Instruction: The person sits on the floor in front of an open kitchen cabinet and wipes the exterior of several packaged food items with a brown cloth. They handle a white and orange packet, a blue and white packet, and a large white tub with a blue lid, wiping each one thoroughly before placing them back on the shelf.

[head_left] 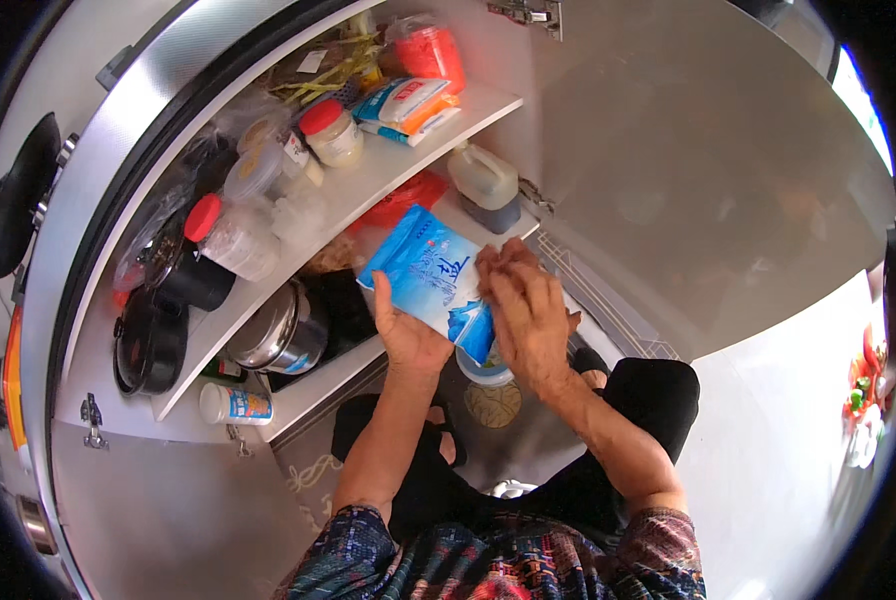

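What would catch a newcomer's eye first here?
Probably the bright blue-and-white packet at the centre, with the person's left fingers at its left edge and the right fingers at its right. Next might come the two red-lidded jars on the upper shelf, left of the packet, and the big grey door standing open across the upper right.

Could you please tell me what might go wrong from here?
The blue-and-white packet might slip from the left hand and right hand, perhaps onto the tub below.

The red-lidded jar nearer the front edge of the shelf could be knocked off by a stray bump.
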Demonstrator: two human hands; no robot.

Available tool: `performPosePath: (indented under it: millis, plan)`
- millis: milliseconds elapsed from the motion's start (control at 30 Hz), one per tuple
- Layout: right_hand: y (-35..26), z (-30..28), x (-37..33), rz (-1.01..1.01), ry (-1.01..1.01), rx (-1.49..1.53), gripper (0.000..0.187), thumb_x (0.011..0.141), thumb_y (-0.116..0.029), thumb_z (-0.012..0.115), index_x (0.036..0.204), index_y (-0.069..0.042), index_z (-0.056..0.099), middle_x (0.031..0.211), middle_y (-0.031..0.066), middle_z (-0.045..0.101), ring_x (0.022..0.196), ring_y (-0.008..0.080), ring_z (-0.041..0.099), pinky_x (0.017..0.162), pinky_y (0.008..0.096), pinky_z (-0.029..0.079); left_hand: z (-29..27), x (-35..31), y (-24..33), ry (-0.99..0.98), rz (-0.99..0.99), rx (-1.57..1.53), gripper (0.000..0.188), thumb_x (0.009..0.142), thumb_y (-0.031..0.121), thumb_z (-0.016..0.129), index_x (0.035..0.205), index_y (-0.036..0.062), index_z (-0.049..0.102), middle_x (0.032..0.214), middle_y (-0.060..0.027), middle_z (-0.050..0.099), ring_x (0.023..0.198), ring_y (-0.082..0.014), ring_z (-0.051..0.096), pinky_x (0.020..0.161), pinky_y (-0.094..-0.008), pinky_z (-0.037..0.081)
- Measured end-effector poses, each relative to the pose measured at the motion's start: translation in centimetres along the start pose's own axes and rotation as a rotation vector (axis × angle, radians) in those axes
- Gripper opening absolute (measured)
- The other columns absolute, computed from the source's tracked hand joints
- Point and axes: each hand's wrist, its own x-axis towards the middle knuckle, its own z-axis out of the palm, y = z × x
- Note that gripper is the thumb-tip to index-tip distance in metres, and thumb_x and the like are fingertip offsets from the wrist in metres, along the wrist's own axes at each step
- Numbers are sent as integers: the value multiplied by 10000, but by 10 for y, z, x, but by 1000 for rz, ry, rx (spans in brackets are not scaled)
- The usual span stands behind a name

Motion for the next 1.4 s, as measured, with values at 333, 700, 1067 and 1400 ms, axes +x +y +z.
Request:
performPosePath:
  millis: [333,700,1067,1400]
  plan:
    - [-29,4,-1,-305,-213,134,317,707,-154,604,1012,-71,636,1084,78,544,998,259,518,754,381,457,-7,-15,-3,-146,-164,1,732,893,686,303,1254,83,510,1153,-65,579,1028,-222,546,945,-342,410]
    - [-4,21,30,-102,-44,-76,356,706,-120,646,1056,-66,619,1045,93,566,951,296,529,777,404,462,16,-21,-29,-61,-163,130,716,919,643,277,1427,139,303,1448,-56,357,1327,-244,345,1106,-417,254]
    - [23,4,11,376,-141,174,311,879,-195,556,1119,3,576,942,228,594,844,400,594,753,451,480,2,-16,-8,-11,-122,149,585,940,512,416,1326,74,446,1320,-122,508,1203,-303,488,1051,-464,341]
    - [43,-40,4,580,-688,627,377,815,-341,664,972,0,625,777,104,606,729,209,578,687,340,464,-9,-13,12,9,-108,144,535,941,420,471,1322,46,428,1314,-152,507,1188,-322,507,1018,-488,387]
